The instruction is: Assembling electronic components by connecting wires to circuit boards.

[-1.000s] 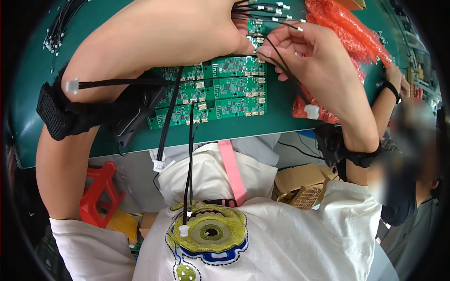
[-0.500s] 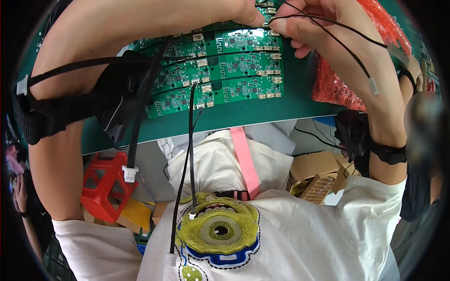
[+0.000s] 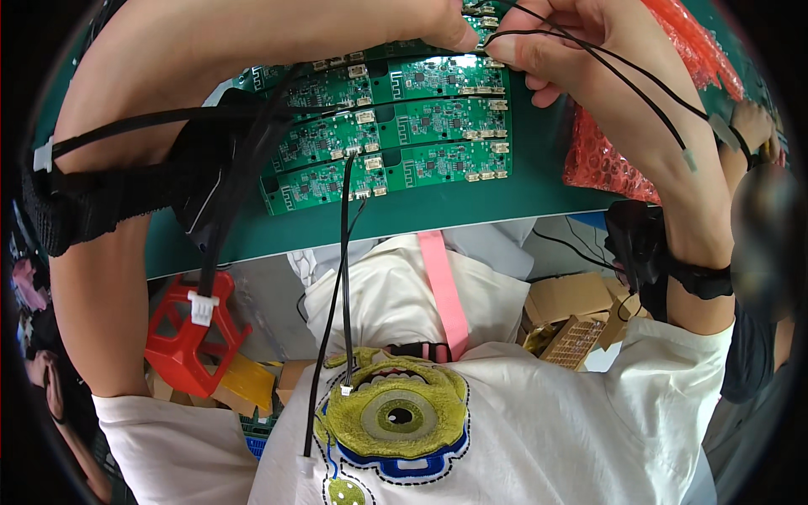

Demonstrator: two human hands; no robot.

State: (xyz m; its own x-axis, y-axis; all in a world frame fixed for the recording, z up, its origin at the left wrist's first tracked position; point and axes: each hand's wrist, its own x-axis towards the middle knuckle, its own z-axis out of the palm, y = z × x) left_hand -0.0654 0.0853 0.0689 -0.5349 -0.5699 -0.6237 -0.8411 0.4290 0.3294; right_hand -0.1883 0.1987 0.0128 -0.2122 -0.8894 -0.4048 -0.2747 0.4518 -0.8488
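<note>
A panel of joined green circuit boards with small white sockets lies before me. My right hand pinches a thin black cable at the panel's upper right edge; its loose ends trail over my wrist. Beside it, my left hand has its visible fingertip pressed down at the same edge, close to the cable's end. The other left fingers are cut off or hidden, so what they hold cannot be made out. Black cables plugged into the lower boards hang over the table edge toward my shirt.
The boards lie on a green table. Red bubble wrap is at the right. Below are a red plastic stool and cardboard boxes. Another cable with a white plug dangles by my left arm. Another person's hand is at far right.
The black cable's loose ends have swung a little right and down over my right wrist. The dangling white plug by my left arm has shifted left. Both hands stay at the same edge.
</note>
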